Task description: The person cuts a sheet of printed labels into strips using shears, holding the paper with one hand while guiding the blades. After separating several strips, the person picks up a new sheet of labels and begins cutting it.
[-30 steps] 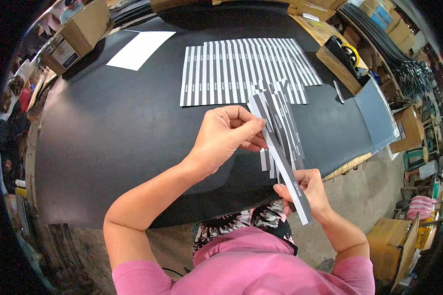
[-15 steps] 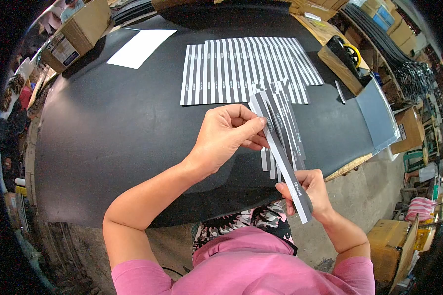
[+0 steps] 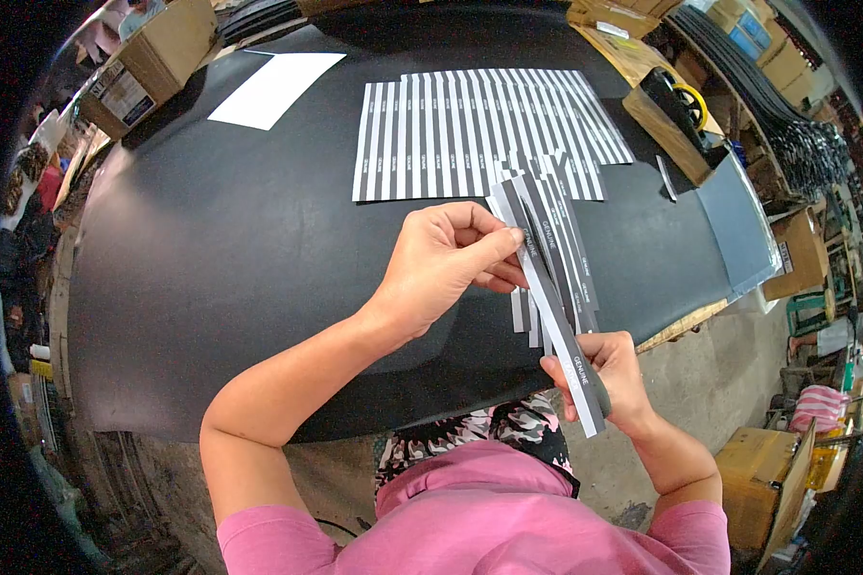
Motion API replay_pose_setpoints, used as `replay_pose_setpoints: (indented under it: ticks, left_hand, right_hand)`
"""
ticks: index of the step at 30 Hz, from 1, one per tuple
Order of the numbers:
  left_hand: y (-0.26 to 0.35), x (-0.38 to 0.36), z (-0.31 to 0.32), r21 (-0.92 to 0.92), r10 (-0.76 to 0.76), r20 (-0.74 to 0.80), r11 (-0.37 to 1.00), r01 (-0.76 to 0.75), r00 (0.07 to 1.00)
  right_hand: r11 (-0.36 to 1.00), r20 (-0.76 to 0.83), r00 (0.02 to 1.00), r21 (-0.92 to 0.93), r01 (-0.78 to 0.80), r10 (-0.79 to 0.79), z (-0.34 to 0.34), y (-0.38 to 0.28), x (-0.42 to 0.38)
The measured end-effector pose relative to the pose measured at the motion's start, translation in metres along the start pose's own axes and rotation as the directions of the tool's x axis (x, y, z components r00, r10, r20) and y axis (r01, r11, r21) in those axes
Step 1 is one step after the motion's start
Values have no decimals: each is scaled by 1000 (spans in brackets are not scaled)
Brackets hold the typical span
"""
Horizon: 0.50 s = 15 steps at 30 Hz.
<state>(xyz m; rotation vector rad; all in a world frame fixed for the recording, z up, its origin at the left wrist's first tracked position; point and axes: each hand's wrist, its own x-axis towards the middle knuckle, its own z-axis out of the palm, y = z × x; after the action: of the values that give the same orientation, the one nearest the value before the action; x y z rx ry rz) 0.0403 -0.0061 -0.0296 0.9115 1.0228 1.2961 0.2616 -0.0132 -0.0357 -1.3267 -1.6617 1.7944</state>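
Note:
My left hand pinches a black-and-white printed strip marked GENUINE near its upper part. The strip slants down to the right over my right hand, whose fingers are curled behind its lower end. What the right fingers grip is partly hidden by the strip. Beneath and beside the held strip lie more cut strips in a loose bunch on the black table. Farther back, striped printed sheets overlap one another.
A white sheet lies at the back left near a cardboard box. At the right are a tape dispenser, a thin loose strip and a grey sheet at the table edge.
The view has shifted very slightly. Both hands keep nearly the same pose, and the lower end of the held strip has moved slightly left relative to my right hand.

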Motion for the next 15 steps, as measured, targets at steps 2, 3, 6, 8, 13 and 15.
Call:
replay_pose_setpoints:
  ticks: [2, 3, 6, 8, 13, 15]
  left_hand:
    - [0, 0, 0, 18, -2, 4, 1000, 2, 1000]
    - [0, 0, 0, 19, -1, 5, 1000, 1, 1000]
    - [-1, 0, 1, 9, -1, 7, 1000, 1, 1000]
    - [-1, 0, 1, -4, -13, 9, 1000, 13, 1000]
    - [-1, -1, 2, -8, -12, 5, 1000, 12, 1000]
    - [-2, 0, 1, 1, -15, 2, 1000, 15, 1000]
  right_hand:
    - [1000, 5, 1000, -7, 4, -4, 0, -1, -1]
    - [1000, -5, 1000, -8, -10, 10, 1, -3, -2]
    - [1000, -13, 1000, -25, -11, 11, 0, -2, -2]
    - [999, -12, 1000, -41, 2, -2, 0, 0, -2]
    - [999, -9, 1000, -50, 15, -16, 0, -1, -3]
    - [999, -11, 1000, -45, 11, -12, 0, 0, -3]
